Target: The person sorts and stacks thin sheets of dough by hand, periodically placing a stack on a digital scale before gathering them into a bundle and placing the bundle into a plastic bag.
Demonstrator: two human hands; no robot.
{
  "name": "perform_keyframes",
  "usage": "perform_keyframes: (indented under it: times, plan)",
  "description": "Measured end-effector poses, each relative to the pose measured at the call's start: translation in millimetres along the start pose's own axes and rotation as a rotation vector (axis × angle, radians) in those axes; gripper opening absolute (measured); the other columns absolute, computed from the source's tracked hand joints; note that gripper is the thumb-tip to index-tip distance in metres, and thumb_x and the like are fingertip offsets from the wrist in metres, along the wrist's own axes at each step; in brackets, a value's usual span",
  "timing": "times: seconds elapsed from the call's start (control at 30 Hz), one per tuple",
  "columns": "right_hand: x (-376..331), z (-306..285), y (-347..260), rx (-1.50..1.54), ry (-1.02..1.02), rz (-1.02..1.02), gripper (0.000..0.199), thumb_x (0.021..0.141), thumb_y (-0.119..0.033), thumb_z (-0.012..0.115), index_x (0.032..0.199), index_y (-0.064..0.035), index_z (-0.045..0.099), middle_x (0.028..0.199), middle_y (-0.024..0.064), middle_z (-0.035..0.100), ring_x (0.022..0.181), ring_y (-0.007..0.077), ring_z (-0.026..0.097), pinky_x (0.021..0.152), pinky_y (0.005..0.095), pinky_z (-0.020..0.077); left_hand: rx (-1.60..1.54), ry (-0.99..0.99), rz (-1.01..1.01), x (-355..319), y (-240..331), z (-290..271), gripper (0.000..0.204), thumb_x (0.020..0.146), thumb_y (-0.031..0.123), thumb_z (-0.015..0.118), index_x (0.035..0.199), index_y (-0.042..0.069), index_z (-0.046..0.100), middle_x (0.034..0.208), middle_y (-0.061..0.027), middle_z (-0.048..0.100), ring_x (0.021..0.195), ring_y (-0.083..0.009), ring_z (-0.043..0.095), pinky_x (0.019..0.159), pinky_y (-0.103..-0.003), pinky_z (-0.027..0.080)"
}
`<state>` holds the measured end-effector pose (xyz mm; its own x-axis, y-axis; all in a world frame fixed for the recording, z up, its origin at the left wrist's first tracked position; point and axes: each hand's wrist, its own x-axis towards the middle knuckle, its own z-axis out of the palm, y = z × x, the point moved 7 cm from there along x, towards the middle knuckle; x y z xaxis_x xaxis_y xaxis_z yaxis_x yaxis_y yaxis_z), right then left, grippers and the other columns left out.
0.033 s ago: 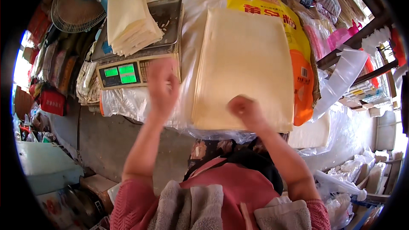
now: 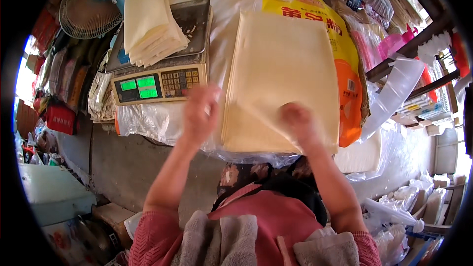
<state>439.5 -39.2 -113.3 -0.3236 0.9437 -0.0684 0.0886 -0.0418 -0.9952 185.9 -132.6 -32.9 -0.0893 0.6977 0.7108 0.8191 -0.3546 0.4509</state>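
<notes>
Far left: fan [image 2: 91,2], then a folded pile of pale sheets [image 2: 150,24] lying on the scale [image 2: 157,81]. Left hand [image 2: 199,113], blurred, has dropped from the scale's front edge to the plastic-covered counter [image 2: 148,118] beside the big stack of pale sheets [image 2: 286,74]; fingers look loosely spread, holding nothing that shows. Right hand [image 2: 298,120] has slid right along the stack's near edge, fingers pinched on the lifted top sheet corner, so one sheet appears to be separating; yellow sack [image 2: 347,69] lies under the stack.
</notes>
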Motion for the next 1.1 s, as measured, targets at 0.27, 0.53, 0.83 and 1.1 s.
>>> perform_keyframes:
  times: [0.27, 0.53, 0.83, 1.1]
  plan:
    - [-44, 5, -26, -0.657, -0.257, -0.359, 0.031, 0.095, -0.019, 0.060, 0.123, -0.0042, 0.062, 0.112, 0.0128, 0.067, 0.108, 0.0272, 0.062, 0.097, 0.0388, 0.0456, -0.074, -0.538, -0.098, -51, 51, 103, 0.039, 0.082, 0.011, 0.065, 0.120, 0.002, 0.059, 0.123, -0.0202, 0.058, 0.119, -0.0392, 0.053, 0.102, -0.046, 0.044]
    - [79, -148, -190, -0.979, 0.488, -0.578, 0.032, 0.089, -0.013, 0.059, 0.120, -0.0141, 0.067, 0.080, 0.0036, 0.061, 0.077, 0.0138, 0.060, 0.066, 0.0327, 0.0455, 0.178, -0.557, -0.089, -62, 52, 130, 0.071, 0.088, 0.033, 0.062, 0.144, -0.003, 0.036, 0.154, -0.0246, 0.021, 0.142, -0.0508, 0.017, 0.115, -0.061, 0.017]
    - [-85, -36, -239, -1.132, 0.052, -0.998, 0.043, 0.069, 0.000, 0.061, 0.112, -0.0008, 0.062, 0.107, 0.0118, 0.066, 0.088, 0.0270, 0.066, 0.067, 0.0367, 0.0558, 0.167, -0.597, -0.101, -56, 62, 131, 0.073, 0.085, 0.034, 0.065, 0.143, -0.002, 0.038, 0.154, -0.0257, 0.022, 0.141, -0.0511, 0.021, 0.115, -0.061, 0.014]
    - [-142, -3, -198, -1.091, -0.064, -1.087, 0.033, 0.076, -0.006, 0.064, 0.107, 0.0048, 0.061, 0.107, 0.0175, 0.063, 0.096, 0.0313, 0.067, 0.079, 0.0369, 0.0573, -0.333, -0.329, -0.252, -56, 62, 96, 0.058, 0.081, 0.020, 0.069, 0.135, 0.010, 0.053, 0.143, -0.0211, 0.044, 0.140, -0.0404, 0.031, 0.113, -0.057, 0.024]
